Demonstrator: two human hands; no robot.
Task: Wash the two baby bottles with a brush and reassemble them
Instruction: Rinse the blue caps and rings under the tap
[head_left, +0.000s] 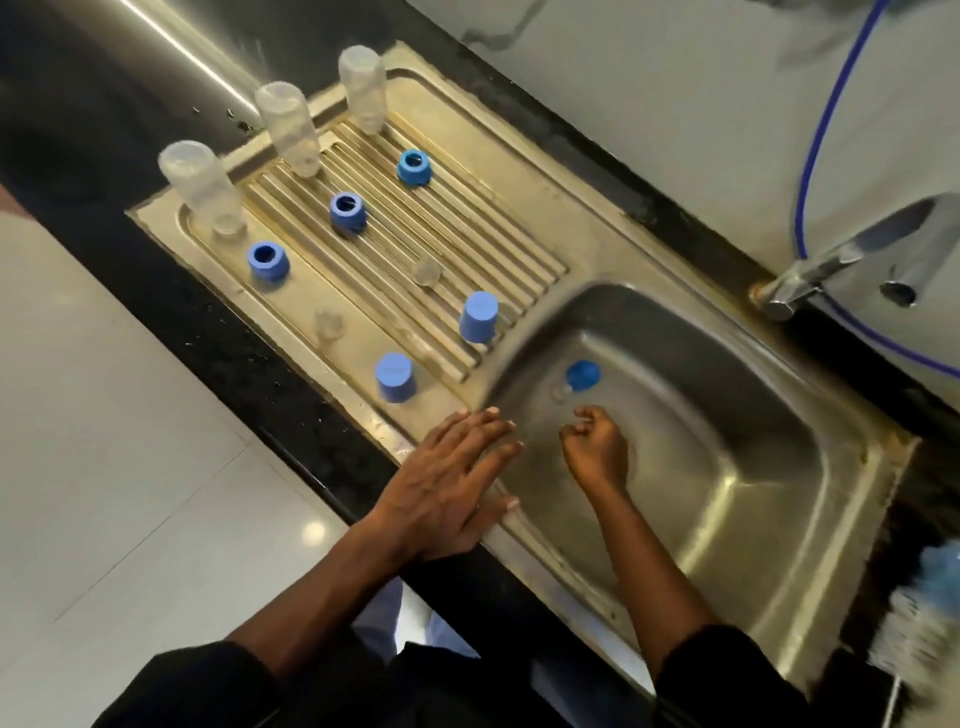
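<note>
I see the left hand (447, 478) lying flat on the edge of the shiny steel sink (727, 467), its fingers straight and close together. The right hand (597, 447) is down in the basin with its fingers loosely curled. It is blurry, but I see nothing in them.

Just past its fingertips lie a round blue plastic cap (583, 375) and a small clear soft teat (560, 392), right beside each other. Three clear plastic bottles (202, 187) (288, 127) (363, 96) stand upside down on the ribbed draining board (519, 234). Three blue screw rings (268, 261) (347, 210) (414, 167), two more blue caps (396, 376) (479, 316) and two more clear teats (328, 323) (427, 270) are spread out near them. The white and blue bristle brush (930, 623) lies to the right of the sink.

I think the cap is light, hard and wet, so it may slip. I would pinch it by its sides. The teat looks floppy, so I would take it gently by its wide base.
</note>
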